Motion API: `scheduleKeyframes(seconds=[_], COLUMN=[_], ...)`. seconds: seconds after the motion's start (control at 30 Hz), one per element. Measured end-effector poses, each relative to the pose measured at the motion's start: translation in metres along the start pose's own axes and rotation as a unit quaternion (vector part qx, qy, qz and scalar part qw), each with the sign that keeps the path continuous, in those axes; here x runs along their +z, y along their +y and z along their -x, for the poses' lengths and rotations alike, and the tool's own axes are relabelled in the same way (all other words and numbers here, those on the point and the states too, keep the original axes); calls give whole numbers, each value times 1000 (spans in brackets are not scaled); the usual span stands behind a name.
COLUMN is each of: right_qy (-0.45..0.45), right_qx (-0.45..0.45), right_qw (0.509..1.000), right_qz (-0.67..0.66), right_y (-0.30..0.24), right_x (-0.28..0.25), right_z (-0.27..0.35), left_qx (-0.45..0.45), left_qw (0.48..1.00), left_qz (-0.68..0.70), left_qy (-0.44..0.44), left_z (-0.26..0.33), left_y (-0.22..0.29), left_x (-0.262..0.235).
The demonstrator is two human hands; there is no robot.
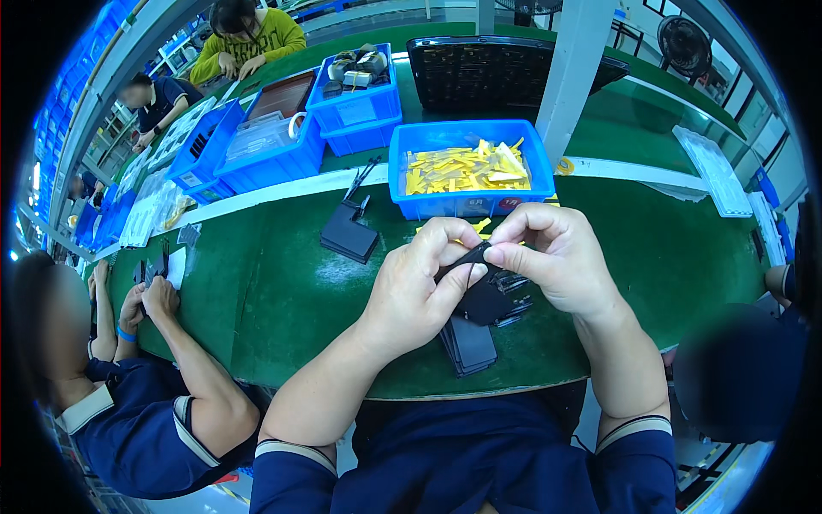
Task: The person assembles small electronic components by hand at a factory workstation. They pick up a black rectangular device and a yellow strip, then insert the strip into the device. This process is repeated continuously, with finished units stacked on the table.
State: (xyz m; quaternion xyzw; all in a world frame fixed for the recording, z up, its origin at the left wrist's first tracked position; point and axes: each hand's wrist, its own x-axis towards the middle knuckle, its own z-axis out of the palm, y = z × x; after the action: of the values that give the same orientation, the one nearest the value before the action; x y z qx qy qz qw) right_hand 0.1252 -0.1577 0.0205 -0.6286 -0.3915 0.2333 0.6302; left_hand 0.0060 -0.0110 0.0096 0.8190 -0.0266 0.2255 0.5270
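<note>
Both of my hands meet over the green table in front of me, working on a black flat part with a thin dark lead. My left hand pinches its left side between thumb and fingers. At its upper edge, the thumb and fingertips of my right hand are closed together; anything small between them is hidden. Just below lies a stack of black flat pieces, with several dark lead ends poking out to the right. Another stack of black L-shaped pieces with leads rests farther left.
A blue bin of yellow strips stands just beyond my hands, beside a grey metal post. More blue bins sit at the back left. A co-worker's hands work on the left; another person sits close at right.
</note>
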Motion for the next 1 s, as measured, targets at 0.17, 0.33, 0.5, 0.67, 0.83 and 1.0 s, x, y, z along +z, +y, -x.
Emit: scheduleKeyframes(seconds=[0.17, 0.33, 0.5, 0.67, 0.83, 1.0], right_qy=[13, 5, 13, 59, 95, 110], right_qx=[-17, -79, -107, -213, -300, -329], right_qw=[1000, 992, 977, 936, 879, 872], right_qz=[-15, 103, 184, 273, 359, 346], right_y=[0, -4, -11, -12, -11, -10], right_x=[3, -5, -5, 4, 10, 17], right_z=[1, 1, 4, 5, 6, 5], left_qx=[5, -2, 10, 24, -50, -64], left_qw=[1000, 1000, 999, 998, 997, 996], left_qz=[-22, -24, -40, -52, 32, 51], left_qy=[1, -8, -18, -26, -52, -37], left_z=[-1, -2, -2, -1, -2, -3], left_y=[2, 3, 5, 6, 9, 1], left_x=[-4, -7, -5, -5, -9, -5])
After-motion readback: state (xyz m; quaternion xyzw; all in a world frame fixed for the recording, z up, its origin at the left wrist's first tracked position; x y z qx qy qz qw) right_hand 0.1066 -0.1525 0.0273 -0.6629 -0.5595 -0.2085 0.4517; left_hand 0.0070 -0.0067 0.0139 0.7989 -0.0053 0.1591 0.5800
